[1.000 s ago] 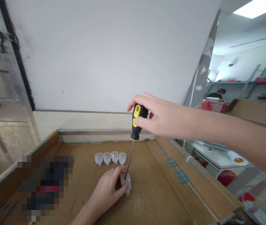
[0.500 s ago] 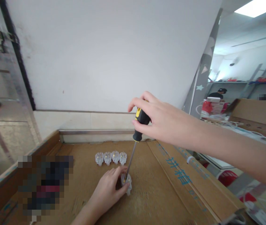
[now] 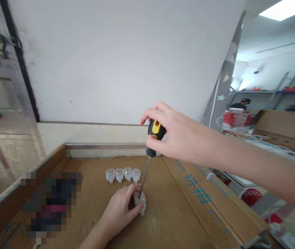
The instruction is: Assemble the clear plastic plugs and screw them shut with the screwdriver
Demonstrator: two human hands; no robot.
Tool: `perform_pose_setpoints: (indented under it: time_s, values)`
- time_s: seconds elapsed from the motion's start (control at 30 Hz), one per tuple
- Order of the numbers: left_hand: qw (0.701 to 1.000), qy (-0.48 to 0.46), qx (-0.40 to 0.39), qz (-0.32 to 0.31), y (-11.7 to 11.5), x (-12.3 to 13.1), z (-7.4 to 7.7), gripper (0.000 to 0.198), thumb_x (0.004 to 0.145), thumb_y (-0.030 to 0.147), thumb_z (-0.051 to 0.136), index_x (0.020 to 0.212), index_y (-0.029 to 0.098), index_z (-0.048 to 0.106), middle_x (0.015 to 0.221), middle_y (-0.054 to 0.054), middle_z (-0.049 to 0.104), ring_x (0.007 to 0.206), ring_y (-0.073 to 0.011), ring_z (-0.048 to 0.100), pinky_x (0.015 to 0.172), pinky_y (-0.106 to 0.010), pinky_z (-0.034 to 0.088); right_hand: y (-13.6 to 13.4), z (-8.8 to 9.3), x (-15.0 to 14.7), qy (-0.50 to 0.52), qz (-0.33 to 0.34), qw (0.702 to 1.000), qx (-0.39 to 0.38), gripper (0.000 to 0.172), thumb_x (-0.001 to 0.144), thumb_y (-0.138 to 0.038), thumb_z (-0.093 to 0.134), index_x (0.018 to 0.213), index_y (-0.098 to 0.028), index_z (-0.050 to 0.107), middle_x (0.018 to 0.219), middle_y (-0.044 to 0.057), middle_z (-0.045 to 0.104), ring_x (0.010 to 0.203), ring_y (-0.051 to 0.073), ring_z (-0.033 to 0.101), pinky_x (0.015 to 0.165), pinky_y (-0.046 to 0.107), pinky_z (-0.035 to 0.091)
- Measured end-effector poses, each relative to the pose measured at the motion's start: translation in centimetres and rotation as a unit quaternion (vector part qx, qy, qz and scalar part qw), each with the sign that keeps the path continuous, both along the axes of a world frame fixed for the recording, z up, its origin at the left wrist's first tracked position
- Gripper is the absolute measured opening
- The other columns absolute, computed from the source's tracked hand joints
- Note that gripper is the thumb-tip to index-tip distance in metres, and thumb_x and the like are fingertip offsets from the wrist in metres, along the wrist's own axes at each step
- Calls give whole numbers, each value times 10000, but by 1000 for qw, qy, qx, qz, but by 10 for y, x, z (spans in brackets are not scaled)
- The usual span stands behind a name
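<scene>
My right hand point(image 3: 160, 128) is closed around the black and yellow handle of a screwdriver point(image 3: 145, 174). Its long shaft slants down, and the tip meets a clear plastic plug point(image 3: 142, 206) with brass-coloured metal parts. With thumb and fingers, my left hand point(image 3: 123, 205) grips that plug against the cardboard. Behind it, several similar clear plugs point(image 3: 119, 175) stand side by side in a row, their metal pins facing up.
Cardboard point(image 3: 168, 221) with blue printing covers the work surface, and its left side rises as a wall. A pixelated dark item point(image 3: 56, 204) lies at left. Back right are a cardboard box point(image 3: 285, 126), a red basket point(image 3: 251, 196) and a person point(image 3: 241, 104).
The screwdriver handle has turned in my right hand, bringing its yellow part round to face me. My left hand and the plug have stayed in place.
</scene>
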State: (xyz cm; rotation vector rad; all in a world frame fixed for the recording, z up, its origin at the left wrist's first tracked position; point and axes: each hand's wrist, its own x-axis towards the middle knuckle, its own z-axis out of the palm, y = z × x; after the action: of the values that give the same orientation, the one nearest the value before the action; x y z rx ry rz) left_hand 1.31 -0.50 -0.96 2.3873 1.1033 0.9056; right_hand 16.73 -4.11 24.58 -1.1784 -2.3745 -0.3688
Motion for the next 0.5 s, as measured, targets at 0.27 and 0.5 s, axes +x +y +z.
perform_pose_setpoints:
  time_s: [0.27, 0.5]
  values:
    - [1000, 4, -6, -5, 0, 1, -2, 343, 795, 263, 565, 1128, 251, 482, 1039, -41, 644, 934, -217, 596, 820, -344, 462, -7, 6, -5, -4, -16, 1000, -5, 231, 736, -200, 511, 966, -198, 537, 895, -3, 437, 571, 71, 423, 598, 262, 352]
    - [998, -19, 56, 13, 0, -1, 4, 250, 834, 295, 543, 1074, 235, 514, 1006, -48, 640, 946, -219, 588, 832, -351, 472, -11, 15, -3, 5, -6, 998, 55, 222, 723, -201, 519, 943, -201, 551, 874, 8, 466, 616, 102, 435, 616, 260, 357]
